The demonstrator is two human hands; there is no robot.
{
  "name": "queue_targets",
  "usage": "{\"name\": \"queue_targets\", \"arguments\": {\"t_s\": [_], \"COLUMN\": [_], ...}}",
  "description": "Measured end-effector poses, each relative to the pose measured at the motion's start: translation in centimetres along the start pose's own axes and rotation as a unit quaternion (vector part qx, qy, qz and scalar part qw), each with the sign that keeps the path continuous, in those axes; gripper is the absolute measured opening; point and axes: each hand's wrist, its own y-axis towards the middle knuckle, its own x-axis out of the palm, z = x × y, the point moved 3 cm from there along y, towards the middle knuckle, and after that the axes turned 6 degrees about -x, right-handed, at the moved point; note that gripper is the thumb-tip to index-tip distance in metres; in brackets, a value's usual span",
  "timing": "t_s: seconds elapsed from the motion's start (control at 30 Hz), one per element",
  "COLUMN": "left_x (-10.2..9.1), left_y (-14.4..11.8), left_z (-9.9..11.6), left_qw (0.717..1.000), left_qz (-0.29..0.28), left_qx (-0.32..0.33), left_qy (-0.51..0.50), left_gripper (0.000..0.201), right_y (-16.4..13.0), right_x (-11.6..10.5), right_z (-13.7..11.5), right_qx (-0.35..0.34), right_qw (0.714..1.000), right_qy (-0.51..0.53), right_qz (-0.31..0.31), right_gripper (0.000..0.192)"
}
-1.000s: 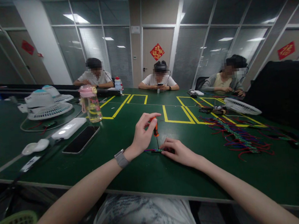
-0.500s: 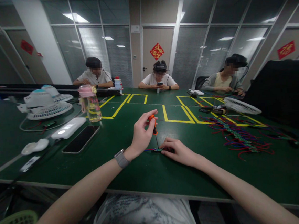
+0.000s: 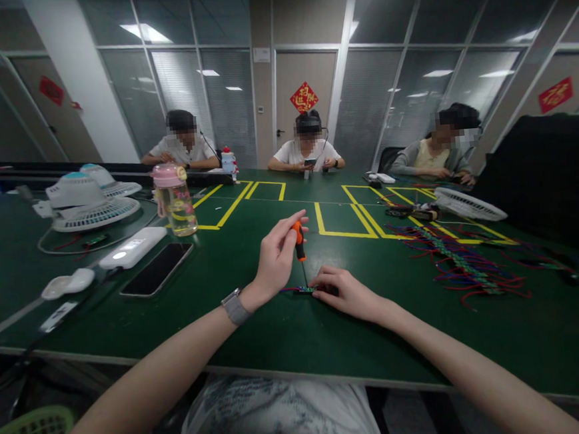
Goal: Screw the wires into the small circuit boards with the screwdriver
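Note:
My left hand [image 3: 276, 255] is closed around the handle of an orange and black screwdriver [image 3: 299, 243]. The screwdriver stands almost upright, its thin shaft reaching down to a small green circuit board [image 3: 305, 289] with wires leaving its left end. Whether the tip sits in a screw is too small to tell. At the board's right end, my right hand [image 3: 343, 293] pinches it with thumb and fingers against the green table. The fingers hide that end of the board.
Several wired circuit boards [image 3: 461, 263] lie in a row at right. To the left are a phone [image 3: 157, 270], a white power bank [image 3: 132, 248], a pink-lidded bottle [image 3: 175, 202] and white fans [image 3: 93, 209]. Three people sit across the table [image 3: 259, 346].
The fingers of my left hand have shifted around the screwdriver handle, and the handle leans a little differently. My right hand and the board stay in place.

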Motion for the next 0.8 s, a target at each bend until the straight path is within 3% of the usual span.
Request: {"name": "queue_targets", "arguments": {"t_s": [0.23,0.57,0.8], "left_x": [0.39,0.13,0.42], "left_y": [-0.04,0.02,0.08], "left_z": [-0.01,0.62,0.2], "left_qw": [1.0,0.998,0.998], "left_qz": [-0.021,0.004,-0.044], "left_qx": [-0.021,0.017,-0.031], "left_qy": [-0.007,0.062,-0.019], "left_gripper": [0.036,0.021,0.035], "right_y": [-0.15,-0.11,-0.06], "right_x": [0.03,0.03,-0.05], "right_z": [-0.09,-0.15,-0.28], "right_qx": [0.002,-0.002,0.002], "right_qw": [1.0,1.0,1.0], "right_qy": [0.0,-0.003,-0.001], "right_qz": [-0.001,0.0,-0.001], "right_gripper": [0.016,0.015,0.016]}}
